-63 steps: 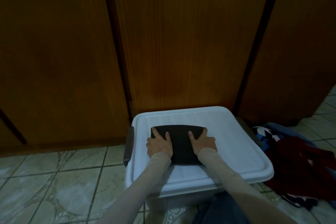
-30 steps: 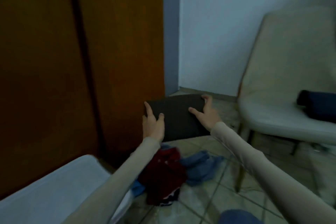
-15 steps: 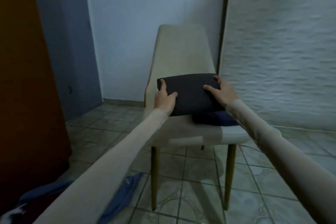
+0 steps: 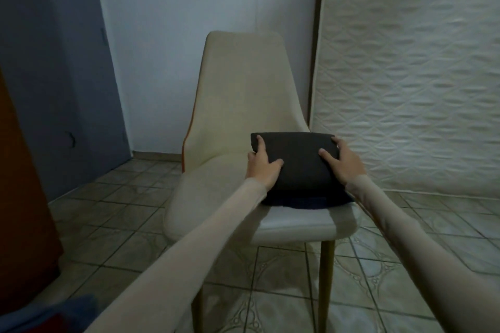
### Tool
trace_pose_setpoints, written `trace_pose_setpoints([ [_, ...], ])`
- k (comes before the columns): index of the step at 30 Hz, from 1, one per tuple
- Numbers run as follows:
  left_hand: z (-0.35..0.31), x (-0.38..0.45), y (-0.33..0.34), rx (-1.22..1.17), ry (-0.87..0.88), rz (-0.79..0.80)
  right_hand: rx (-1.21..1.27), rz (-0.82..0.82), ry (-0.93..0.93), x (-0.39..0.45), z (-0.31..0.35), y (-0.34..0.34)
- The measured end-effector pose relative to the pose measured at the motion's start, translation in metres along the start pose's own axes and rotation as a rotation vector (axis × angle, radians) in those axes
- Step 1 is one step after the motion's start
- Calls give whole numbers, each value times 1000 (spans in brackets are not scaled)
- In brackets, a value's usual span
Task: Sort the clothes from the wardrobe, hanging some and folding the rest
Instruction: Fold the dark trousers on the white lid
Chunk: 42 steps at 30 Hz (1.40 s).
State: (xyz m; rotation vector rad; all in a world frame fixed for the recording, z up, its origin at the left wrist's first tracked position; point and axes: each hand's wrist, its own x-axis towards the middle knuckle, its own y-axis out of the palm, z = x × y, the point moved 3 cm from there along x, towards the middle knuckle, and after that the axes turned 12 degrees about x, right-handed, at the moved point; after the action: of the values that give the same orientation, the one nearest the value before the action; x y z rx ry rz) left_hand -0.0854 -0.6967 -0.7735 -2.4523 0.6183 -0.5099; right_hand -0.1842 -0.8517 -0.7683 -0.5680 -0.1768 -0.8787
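Resting right of centre in the frame, the folded dark grey garment lies atop a navy folded piece on the beige chair. Left hand and right hand grip its two ends.

Folded garment on chair

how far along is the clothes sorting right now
Done: one dark blue folded garment already lies on the cream chair. In hand: left hand and right hand set a folded dark grey garment on top. Left: loose clothes on the floor; nothing hung is in view.
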Motion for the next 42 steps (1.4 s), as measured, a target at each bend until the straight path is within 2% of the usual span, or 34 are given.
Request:
trace_pose_setpoints([
  [5, 4, 7, 15, 126, -9, -33, -94, 10, -5, 14, -19, 10],
  [10, -2, 18, 17, 680, 23, -148, -335, -17, 16, 30, -23, 16],
  [12, -8, 27, 21, 878, 101, -151, -444, -8, -91, 35, -14, 22],
  [14, -13, 35, 29, 986, 188, -100, -511, 80, -192, 40, -9, 33],
  [17, -5, 45, 35, 931, 188, -11, -538, 269, -196, 47, -18, 48],
  [19, 3, 50, 38, 901, 178, 18, -579, 313, -192, 48, -26, 52],
  [26, 10, 53, 41, 856, 179, 79, -705, 310, -185, 39, -25, 55],
  [32, 17, 41, 17, 647, 258, 204, -678, 233, -160, 24, -11, 51],
  [36, 37, 19, -19, 478, 307, 102, -501, 200, -233, 1, 12, 62],
  [42, 96, -21, -98, 319, 210, -100, -319, 335, -468, -36, 69, 129],
])
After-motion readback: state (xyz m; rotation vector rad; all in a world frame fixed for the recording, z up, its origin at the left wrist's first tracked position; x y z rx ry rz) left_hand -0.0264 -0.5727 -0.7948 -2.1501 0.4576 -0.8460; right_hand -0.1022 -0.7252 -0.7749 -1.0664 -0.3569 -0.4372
